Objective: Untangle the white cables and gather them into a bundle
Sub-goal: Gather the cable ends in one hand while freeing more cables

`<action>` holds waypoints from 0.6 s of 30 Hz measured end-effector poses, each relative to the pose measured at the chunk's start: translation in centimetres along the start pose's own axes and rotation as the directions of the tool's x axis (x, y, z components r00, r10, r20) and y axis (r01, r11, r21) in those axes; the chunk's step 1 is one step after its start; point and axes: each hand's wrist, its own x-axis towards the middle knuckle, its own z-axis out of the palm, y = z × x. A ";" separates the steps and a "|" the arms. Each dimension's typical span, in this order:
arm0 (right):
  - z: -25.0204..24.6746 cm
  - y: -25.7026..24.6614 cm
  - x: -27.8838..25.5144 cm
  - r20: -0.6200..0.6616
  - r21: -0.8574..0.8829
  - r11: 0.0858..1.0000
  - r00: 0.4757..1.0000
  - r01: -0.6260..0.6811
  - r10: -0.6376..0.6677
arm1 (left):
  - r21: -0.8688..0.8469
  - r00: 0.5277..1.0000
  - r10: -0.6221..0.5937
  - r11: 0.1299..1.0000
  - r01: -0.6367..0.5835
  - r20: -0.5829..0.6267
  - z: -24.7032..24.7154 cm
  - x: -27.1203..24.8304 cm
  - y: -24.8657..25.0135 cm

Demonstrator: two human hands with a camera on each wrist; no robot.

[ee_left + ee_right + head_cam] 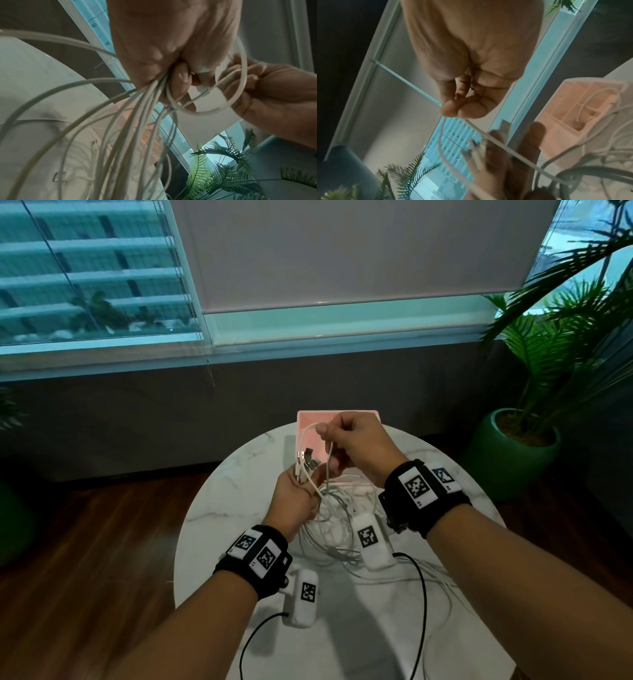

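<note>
Nearest, loose white cables sprawled over the marble table. Above them the left hand clenched a sheaf of cable ends, connectors poking up, while the right hand pinched one looped cable before the pink box.

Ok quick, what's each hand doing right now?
Left hand: closed, gripping the gathered white cables near their plug ends.
Right hand: closed, pinching one white cable loop.
</note>
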 end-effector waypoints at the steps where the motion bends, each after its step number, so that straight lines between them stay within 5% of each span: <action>1: 0.0 -0.3 0.0 -0.007 0.029 0.999 1.000 0.015 -0.015 | 0.022 0.999 -0.029 0.999 0.029 -0.019 -0.1 0.1 -0.1; 9: -0.3 -3.1 -0.2 -0.009 0.349 0.937 1.000 0.021 -0.019 | 0.230 0.996 -0.060 0.970 0.074 -0.066 -1.3 0.6 -1.0; 14: -0.9 -1.7 0.3 -0.009 0.209 0.978 1.000 0.010 -0.008 | 0.060 0.996 -0.083 0.995 0.085 -0.030 -1.2 0.7 -0.7; 18: -1.9 -0.4 0.3 -0.012 0.319 0.947 0.999 -0.038 0.044 | 0.073 0.996 -0.047 0.996 0.041 0.076 -0.6 0.3 -0.5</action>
